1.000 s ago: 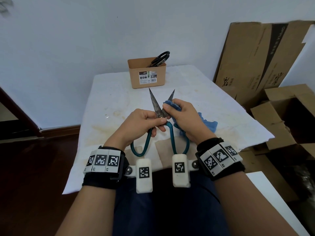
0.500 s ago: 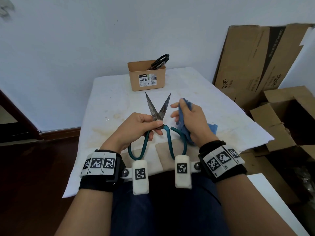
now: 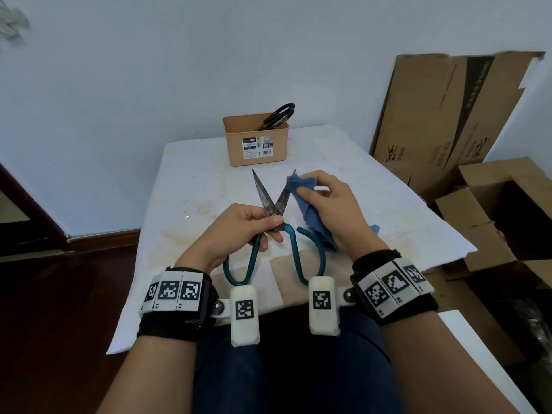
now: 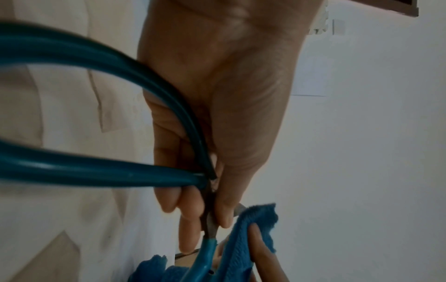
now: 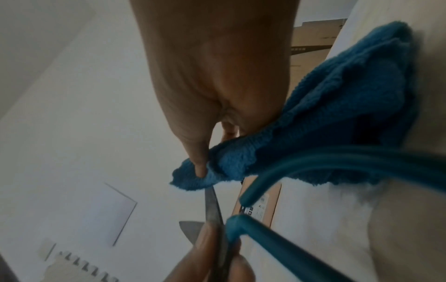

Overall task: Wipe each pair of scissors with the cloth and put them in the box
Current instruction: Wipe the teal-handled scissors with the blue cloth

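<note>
Teal-handled scissors (image 3: 273, 206) with rusty blades are held open above the table, tips pointing away from me. My left hand (image 3: 254, 225) pinches them at the pivot, thumb on top; the left wrist view shows the same pinch on the scissors (image 4: 208, 223). My right hand (image 3: 325, 204) grips a blue cloth (image 3: 301, 189) folded over the tip of the right blade. In the right wrist view the cloth (image 5: 277, 152) covers the blade's end. A tan box (image 3: 256, 143) stands at the table's far edge with black-handled scissors (image 3: 277, 115) sticking out of it.
The table wears a stained white cover (image 3: 203, 186). Flattened cardboard (image 3: 448, 115) leans on the wall at the right, and open cardboard boxes (image 3: 507, 219) crowd the floor beside the table. Dark wooden floor (image 3: 59, 309) lies to the left.
The right hand has slid the cloth from near the pivot up along the right blade to its tip. The blades have opened wider. The left hand keeps its pinch at the pivot.
</note>
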